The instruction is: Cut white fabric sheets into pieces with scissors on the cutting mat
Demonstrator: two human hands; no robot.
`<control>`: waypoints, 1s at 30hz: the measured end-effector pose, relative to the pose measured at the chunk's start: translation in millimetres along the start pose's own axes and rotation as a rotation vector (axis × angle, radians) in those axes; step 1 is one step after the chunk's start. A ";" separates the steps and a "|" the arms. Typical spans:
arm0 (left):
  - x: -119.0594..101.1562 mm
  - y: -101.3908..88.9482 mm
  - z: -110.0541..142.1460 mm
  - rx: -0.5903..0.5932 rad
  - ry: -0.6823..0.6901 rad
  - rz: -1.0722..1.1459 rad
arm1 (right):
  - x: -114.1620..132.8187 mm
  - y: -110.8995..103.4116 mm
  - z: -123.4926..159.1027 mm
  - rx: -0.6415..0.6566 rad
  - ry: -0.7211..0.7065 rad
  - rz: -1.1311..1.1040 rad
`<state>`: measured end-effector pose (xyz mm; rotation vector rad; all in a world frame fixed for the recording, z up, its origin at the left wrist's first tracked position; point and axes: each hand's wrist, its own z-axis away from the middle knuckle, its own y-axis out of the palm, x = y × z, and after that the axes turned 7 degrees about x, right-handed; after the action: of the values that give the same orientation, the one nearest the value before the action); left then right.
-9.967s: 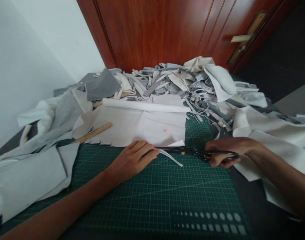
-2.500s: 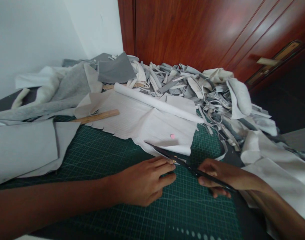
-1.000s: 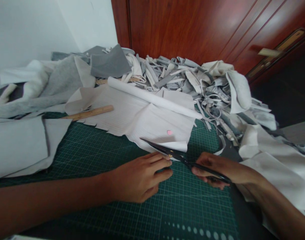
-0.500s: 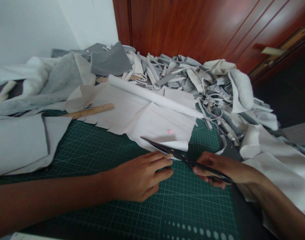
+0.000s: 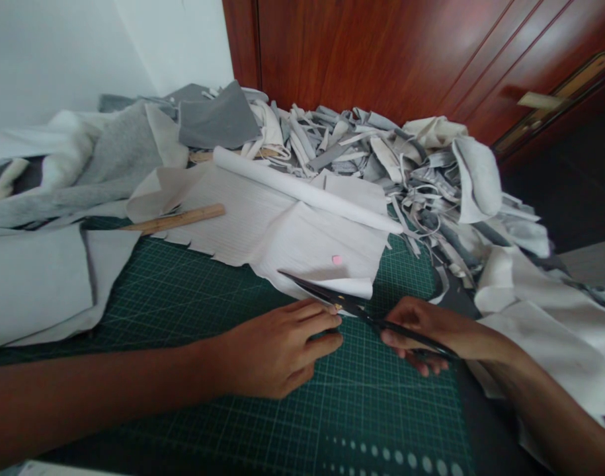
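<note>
Looking down from the head camera, the right hand [image 5: 421, 334] is clenched around the handles of the black-handled scissors [image 5: 366, 314], and their long blades lie along the lower edge of a white lined sheet [image 5: 307, 244]; I cannot tell if this edge sits between them. The left hand [image 5: 277, 350] is released, its fingers flat on the green cutting mat [image 5: 396, 423], just beside the scissors' pivot. The sheet lies on the mat, its left edge cut in small teeth, with a pink dot [image 5: 336, 260] on it. A wooden ruler [image 5: 178, 218] rests at its left side, and a white roll [image 5: 307, 195] lies behind, before a heap of grey and white fabric scraps [image 5: 352, 145].
</note>
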<state>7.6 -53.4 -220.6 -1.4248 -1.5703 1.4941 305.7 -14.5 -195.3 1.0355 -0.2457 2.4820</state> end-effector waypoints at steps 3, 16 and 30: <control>-0.7 0.0 -0.1 0.016 0.007 -0.023 | -3.0 -3.3 0.0 -0.014 -0.007 0.008; -1.0 -0.6 -0.1 0.047 -0.008 -0.031 | -1.8 -4.1 1.0 0.019 -0.075 0.011; -1.4 -1.1 -0.5 0.045 -0.019 -0.018 | 4.0 -3.8 3.5 0.025 -0.054 0.029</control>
<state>8.2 -54.3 -219.1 -1.3719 -1.5472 1.5276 307.2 -11.0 -190.0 1.1182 -0.2486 2.4908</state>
